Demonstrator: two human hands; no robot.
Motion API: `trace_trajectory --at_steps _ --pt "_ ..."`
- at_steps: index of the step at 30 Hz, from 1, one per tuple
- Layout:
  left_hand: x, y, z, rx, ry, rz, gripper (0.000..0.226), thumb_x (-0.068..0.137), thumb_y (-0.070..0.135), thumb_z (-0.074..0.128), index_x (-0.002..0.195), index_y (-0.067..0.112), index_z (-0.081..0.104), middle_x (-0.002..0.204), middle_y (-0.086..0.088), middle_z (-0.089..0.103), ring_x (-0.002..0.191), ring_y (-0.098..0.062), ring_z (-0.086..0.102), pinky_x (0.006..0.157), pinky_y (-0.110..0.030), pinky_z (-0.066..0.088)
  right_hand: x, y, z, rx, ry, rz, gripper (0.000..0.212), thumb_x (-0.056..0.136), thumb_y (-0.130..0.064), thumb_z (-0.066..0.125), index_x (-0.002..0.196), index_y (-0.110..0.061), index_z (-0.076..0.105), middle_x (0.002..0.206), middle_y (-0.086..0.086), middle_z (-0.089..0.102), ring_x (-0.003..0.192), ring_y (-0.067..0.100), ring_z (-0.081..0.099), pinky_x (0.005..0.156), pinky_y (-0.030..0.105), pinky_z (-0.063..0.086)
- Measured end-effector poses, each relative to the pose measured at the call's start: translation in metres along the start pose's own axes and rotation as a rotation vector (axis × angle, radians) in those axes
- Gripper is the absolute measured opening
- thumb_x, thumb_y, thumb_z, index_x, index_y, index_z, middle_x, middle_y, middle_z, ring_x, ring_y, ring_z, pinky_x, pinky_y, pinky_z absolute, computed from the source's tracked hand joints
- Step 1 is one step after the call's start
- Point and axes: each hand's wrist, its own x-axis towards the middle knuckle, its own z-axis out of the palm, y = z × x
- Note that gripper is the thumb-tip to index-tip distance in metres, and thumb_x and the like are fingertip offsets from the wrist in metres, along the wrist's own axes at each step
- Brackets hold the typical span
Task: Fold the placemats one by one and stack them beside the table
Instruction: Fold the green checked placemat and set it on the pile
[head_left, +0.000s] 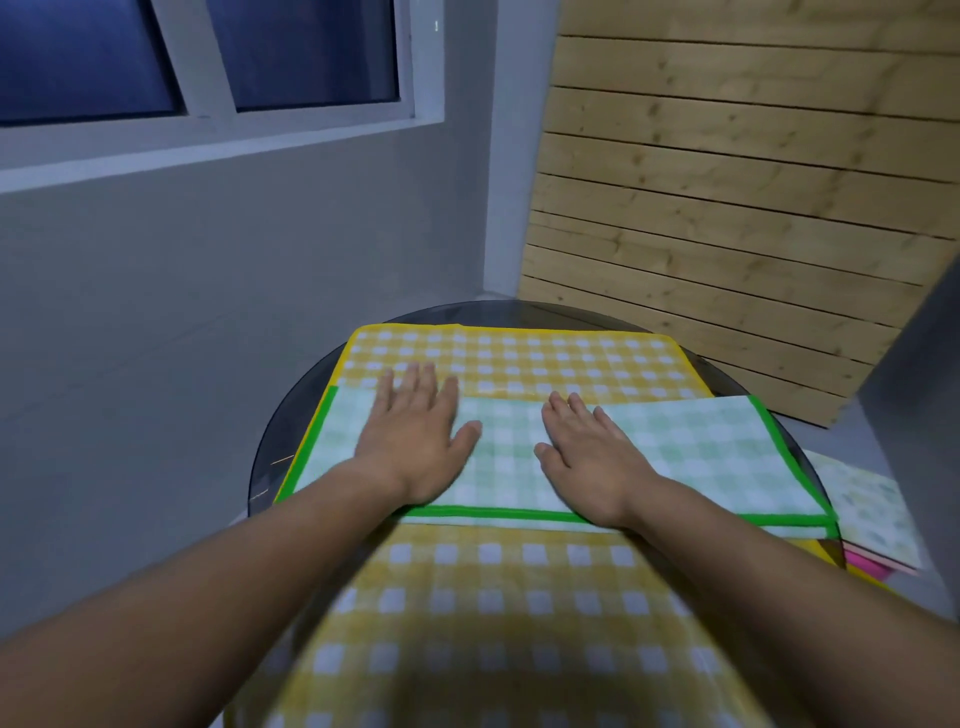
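**A:** Where's the mat, and what's on it?

**B:** The green gingham placemat (691, 452) lies across the middle of the round, dark glass table (275, 431). It is a soft cloth with a bright green bound edge, and two layers show along its six o'clock side. Both hands rest on it palm down with the fingers straight and slightly spread. The left hand (415, 441) is toward nine o'clock and the right hand (587, 462) is near the centre.

**A:** And underneath?

**B:** A yellow gingham placemat (519, 358) with a yellow border shows at twelve o'clock. More yellow check (493, 623) runs toward six between the forearms; I cannot tell whether it is the same mat.

**A:** Anything around it?

**B:** At three o'clock, off the rim, is a stack of folded placemats (872, 509). Its top one is pale and patterned, with a pink edge (867, 564) below. A knotty wooden slat panel (727, 208) leans at one o'clock, and a window (208, 57) is at eleven.
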Motion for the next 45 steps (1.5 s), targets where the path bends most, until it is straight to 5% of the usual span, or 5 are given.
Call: trace_trajectory --at_steps 3,20,28,38,45 --pt "0.002 0.020 0.002 -0.083 -0.088 0.238 0.070 0.099 0.062 0.017 0.159 0.028 0.001 0.167 -0.002 -0.009 0.152 -0.016 -0.016 0.122 -0.044 -0.011 0.001 0.002 0.000 0.014 -0.001 -0.005 0.063 0.103 -0.046 0.017 0.157 -0.017 0.001 0.165 -0.002 -0.009 0.151 0.013 -0.013 0.123 0.036 -0.006" --pt "0.001 0.021 0.008 -0.058 -0.181 0.195 0.073 0.097 0.066 0.012 0.158 0.030 -0.005 0.164 0.006 -0.018 0.150 -0.012 -0.020 0.123 -0.041 -0.009 -0.030 0.128 -0.020 0.006 0.036 0.382 0.074 0.100 -0.056 0.012 0.156 -0.011 0.001 0.165 0.006 -0.007 0.152 0.022 -0.009 0.123 0.040 -0.001" --pt "0.021 0.020 -0.022 -0.110 0.005 0.194 0.029 0.096 0.045 0.050 0.117 0.029 0.060 0.116 0.002 0.054 0.112 -0.024 0.053 0.098 -0.036 0.039 -0.035 0.117 -0.029 0.053 0.082 0.348 0.074 0.100 -0.057 0.015 0.156 -0.011 0.004 0.165 0.005 -0.003 0.152 0.021 -0.008 0.123 0.042 -0.003" --pt "0.020 0.024 -0.054 -0.532 -0.139 0.094 0.015 0.090 0.014 0.070 0.091 0.025 0.080 0.086 0.013 0.068 0.078 0.001 0.061 0.066 -0.010 0.043 -0.053 0.053 -0.045 0.129 0.124 0.147 0.062 0.102 -0.050 0.024 0.153 -0.014 0.023 0.165 0.003 0.011 0.152 0.018 0.000 0.124 0.039 0.004" --pt "-0.012 0.004 -0.045 -0.773 -0.050 -0.274 0.013 0.087 0.008 0.073 0.097 0.016 0.077 0.119 -0.004 0.068 0.103 -0.017 0.060 0.085 -0.025 0.044 -0.076 0.006 -0.037 0.279 0.022 -0.051 0.048 0.099 -0.053 0.033 0.129 -0.024 0.056 0.143 0.000 0.050 0.147 0.018 0.026 0.120 0.037 0.020"
